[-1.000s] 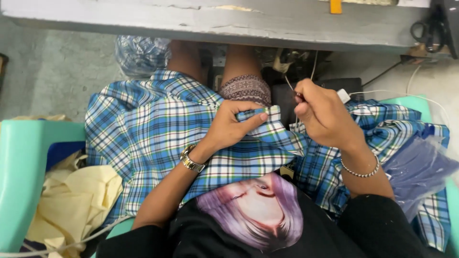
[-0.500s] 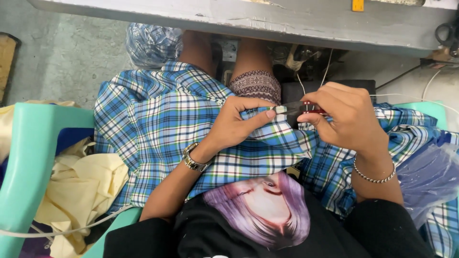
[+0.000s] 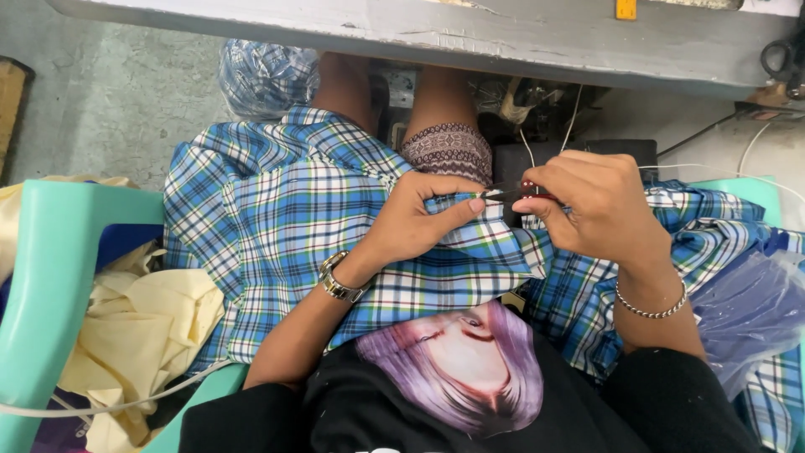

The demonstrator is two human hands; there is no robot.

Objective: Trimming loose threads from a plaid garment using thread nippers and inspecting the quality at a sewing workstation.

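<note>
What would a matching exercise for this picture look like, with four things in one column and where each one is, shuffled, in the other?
Things:
1. small snips
2. wristwatch
3. chain bracelet
4. cream cloth

Places:
A. on the right wrist
B. heaped beside the green chair
C. pinched in the right hand, at the plaid shirt edge
D. on the left wrist

Pairs: 1-C, 2-D, 3-A, 4-B
</note>
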